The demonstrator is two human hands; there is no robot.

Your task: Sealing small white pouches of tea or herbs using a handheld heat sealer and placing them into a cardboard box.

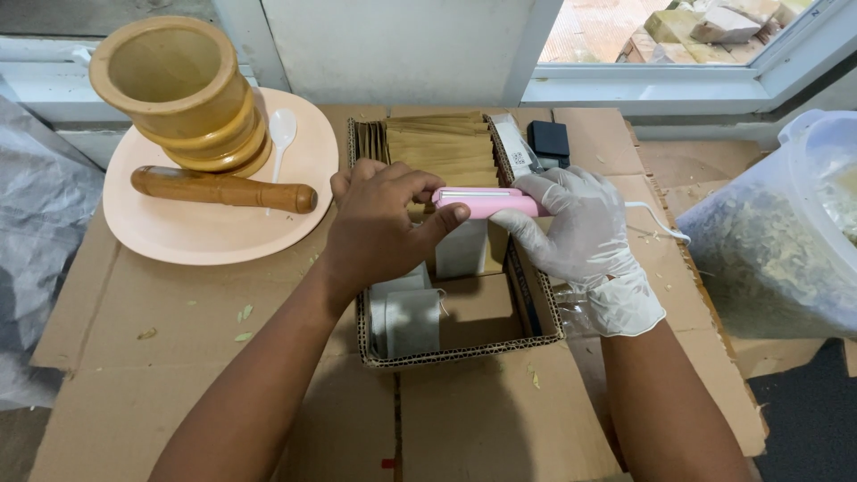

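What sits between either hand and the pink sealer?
Nothing visible. The right hand, in a white glove, grips the pink sealer at its right end, and the bare left hand pinches its left end above the cardboard tray.

There are two hands, the bare left hand [379, 223] and the gloved right hand [580, 232]. One pink sealer [486, 202], one wooden mortar [178, 94], one pestle [223, 189], one white spoon [282, 134], one plate [178, 236], one cardboard tray [464, 353], perhaps two filter bags [406, 317].
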